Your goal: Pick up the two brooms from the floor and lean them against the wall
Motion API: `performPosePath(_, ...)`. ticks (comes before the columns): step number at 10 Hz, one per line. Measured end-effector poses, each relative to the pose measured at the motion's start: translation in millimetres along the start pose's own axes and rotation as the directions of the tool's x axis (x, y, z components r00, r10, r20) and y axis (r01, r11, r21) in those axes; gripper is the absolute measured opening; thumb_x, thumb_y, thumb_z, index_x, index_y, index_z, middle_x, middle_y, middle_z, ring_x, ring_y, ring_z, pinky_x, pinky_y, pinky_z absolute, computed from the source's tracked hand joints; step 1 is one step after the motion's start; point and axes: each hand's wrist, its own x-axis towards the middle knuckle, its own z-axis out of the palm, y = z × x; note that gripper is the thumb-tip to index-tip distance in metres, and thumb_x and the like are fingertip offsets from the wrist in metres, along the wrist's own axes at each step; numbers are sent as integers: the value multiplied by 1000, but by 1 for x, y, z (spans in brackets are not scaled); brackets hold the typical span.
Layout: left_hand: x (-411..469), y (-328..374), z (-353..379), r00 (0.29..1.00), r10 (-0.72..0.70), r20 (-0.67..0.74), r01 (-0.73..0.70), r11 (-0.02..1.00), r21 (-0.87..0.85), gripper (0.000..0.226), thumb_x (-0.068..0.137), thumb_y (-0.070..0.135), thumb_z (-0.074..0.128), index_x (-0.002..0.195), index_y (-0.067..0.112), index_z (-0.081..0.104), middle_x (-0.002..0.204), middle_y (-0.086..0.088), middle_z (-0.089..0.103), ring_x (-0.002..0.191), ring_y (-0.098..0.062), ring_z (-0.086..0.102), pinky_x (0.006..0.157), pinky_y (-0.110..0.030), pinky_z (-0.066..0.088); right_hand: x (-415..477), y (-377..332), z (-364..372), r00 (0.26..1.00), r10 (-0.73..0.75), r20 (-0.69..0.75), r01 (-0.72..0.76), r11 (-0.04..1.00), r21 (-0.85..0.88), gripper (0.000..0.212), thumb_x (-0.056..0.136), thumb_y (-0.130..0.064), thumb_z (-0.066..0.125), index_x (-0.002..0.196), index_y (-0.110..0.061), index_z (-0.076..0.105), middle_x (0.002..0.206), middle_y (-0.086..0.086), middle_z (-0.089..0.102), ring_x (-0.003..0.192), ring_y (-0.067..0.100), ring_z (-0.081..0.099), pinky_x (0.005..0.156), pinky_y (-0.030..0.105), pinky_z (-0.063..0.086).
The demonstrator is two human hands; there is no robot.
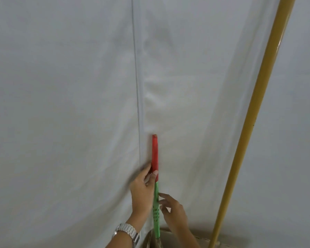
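Brooms: the red-green broom (155, 178) stands upright against the white fabric wall (61, 104), left hand (141, 190) lightly pinching its handle, right hand (172, 212) open beside it. The soft cloth may yield, so the handle could slide sideways. The yellow broom handle (254, 111) leans nearby on the right, well apart.

Soft, even, dimmish light — slight overall blur, perhaps wide-angle bowing at the edges.
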Motion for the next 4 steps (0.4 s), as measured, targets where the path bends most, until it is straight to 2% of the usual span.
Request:
performPosePath(1, -2, 5, -12, 979, 184, -86, -167, 971, 172, 37, 85, 9, 63, 122, 9, 59, 109, 4, 63, 92, -1, 63, 79, -4, 49, 1, 0, 6, 995, 17, 100, -15, 1000, -17, 54, 86, 0, 46, 123, -39, 51, 103, -27, 61, 107, -1, 54, 92, 23, 44)
performPosePath(2, -4, 12, -20, 958, 279, -60, -242, 907, 346, 40, 86, 13, 62, 126, 18, 55, 107, 5, 57, 88, -3, 61, 67, -13, 54, 2, -1, 11, 982, 1, 187, 7, 999, -42, 66, 83, 7, 41, 132, -37, 44, 122, -17, 60, 121, 7, 50, 99, 22, 37)
performPosePath(3, -7, 15, -26, 952, 302, -57, -238, 842, 484, 38, 87, 13, 61, 124, 21, 57, 105, 5, 62, 80, -2, 59, 57, -5, 40, 1, -3, 12, 976, 11, 220, 0, 999, -50, 74, 81, 12, 36, 139, -34, 35, 138, -11, 49, 127, 11, 44, 95, 16, 34)
performPosePath(4, -21, 16, -28, 964, 249, -98, -180, 875, 449, 36, 84, 7, 62, 117, 21, 61, 105, 3, 68, 78, -2, 60, 58, -5, 41, -12, 4, 11, 980, 5, 199, -2, 1000, -17, 74, 82, 12, 35, 141, -32, 28, 148, -7, 33, 132, 14, 37, 103, 22, 36)
